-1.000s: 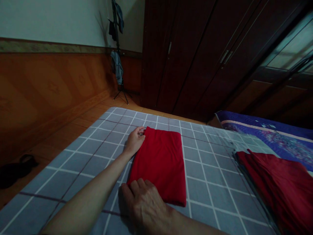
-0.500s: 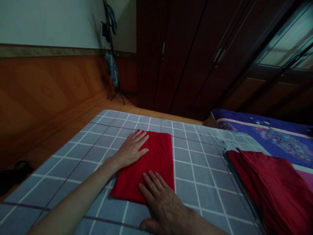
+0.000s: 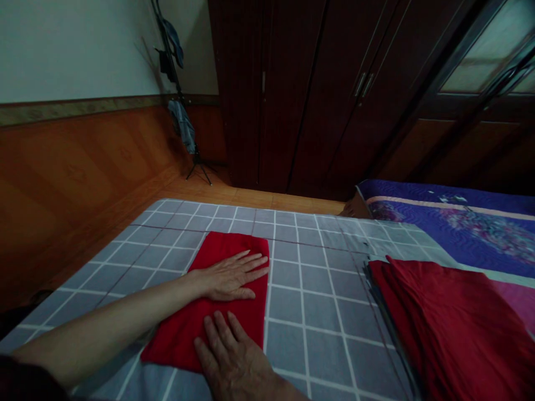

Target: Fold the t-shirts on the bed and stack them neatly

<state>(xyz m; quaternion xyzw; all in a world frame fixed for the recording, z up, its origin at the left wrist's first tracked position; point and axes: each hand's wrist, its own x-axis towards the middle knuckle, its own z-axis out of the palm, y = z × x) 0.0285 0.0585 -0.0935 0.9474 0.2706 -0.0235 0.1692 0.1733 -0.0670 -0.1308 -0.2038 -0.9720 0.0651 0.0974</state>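
A red cloth (image 3: 234, 245), folded into a flat rectangle, lies on the grey checked sheet (image 3: 309, 334). My left hand (image 3: 234, 275) rests palm down across its upper middle, fingers spread toward the cloth's right edge. On the near part of the cloth lies my right hand (image 3: 236, 353), also palm down with the fingers stretched out. Neither hand grips anything. To the right sits a pile of folded red cloths (image 3: 455, 317), with darker fabric showing along its left side.
A purple flowered cover (image 3: 480, 223) lies beyond the sheet at the right. Dark wooden wardrobe doors (image 3: 288, 100) stand at the back. In the far left corner is a coat stand (image 3: 178, 92) with clothes and a cap on it.
My left hand has slid rightward from the cloth's left edge over to its right side. The view has turned somewhat, so the cloth and my right hand appear further left and lower.
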